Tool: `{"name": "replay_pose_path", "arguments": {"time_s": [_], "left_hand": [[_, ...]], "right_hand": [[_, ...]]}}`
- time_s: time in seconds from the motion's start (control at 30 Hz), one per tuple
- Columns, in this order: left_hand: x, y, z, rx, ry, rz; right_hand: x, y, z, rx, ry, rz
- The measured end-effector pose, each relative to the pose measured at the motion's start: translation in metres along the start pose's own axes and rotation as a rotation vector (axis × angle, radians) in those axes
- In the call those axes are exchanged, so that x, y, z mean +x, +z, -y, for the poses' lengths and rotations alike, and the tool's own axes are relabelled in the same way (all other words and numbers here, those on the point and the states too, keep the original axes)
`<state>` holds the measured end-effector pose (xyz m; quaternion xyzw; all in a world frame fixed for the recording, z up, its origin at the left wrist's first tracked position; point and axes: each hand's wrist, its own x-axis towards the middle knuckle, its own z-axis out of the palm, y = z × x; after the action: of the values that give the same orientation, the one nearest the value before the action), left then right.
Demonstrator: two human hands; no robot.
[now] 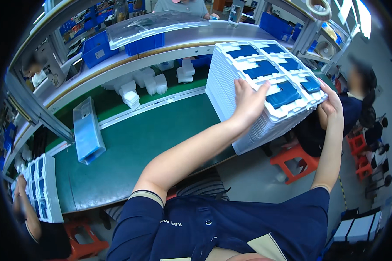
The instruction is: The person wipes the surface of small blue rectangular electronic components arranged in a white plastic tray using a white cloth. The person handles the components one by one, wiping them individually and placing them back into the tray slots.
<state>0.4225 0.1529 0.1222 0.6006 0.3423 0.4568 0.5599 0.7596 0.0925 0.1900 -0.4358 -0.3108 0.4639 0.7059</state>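
A tall stack of white plastic trays (224, 95) stands at the right end of the green bench. In the pockets of the top tray (278, 114) lie several dark blue flat pieces (260, 68). My left hand (249, 99) grips the tray's left edge near the front corner, thumb over the rim beside a blue piece. On the opposite edge, my right hand (332, 101) holds the tray's right side, fingers along the rim. Whether the top tray is lifted off the stack cannot be told.
A pale blue box-shaped holder (88, 130) stands on the green bench (157, 143). White foam pieces (154, 82) lie under the shelf, with blue bins (98, 48) above. Co-workers sit nearby; one at left handles another tray stack (52, 187). Red stools (295, 163) stand on the floor.
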Motion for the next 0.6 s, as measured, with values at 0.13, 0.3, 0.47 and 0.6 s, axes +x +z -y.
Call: {"name": "replay_pose_path", "arguments": {"time_s": [0.13,0.3,0.47,0.6], "left_hand": [[-0.010,-0.001,-0.020,-0.498,0.202,0.012],[-0.080,-0.081,-0.037,-0.615,0.307,0.123],[-0.191,-0.159,-0.029,-0.471,0.245,0.013],[-0.264,-0.216,-0.024,-0.326,0.110,-0.166]], "right_hand": [[-0.037,0.025,-0.014,0.010,-0.058,0.015],[-0.112,0.079,-0.067,-0.046,-0.208,0.068],[-0.180,0.152,-0.123,-0.130,-0.348,0.219],[-0.202,0.189,-0.198,-0.121,-0.269,0.291]]}}
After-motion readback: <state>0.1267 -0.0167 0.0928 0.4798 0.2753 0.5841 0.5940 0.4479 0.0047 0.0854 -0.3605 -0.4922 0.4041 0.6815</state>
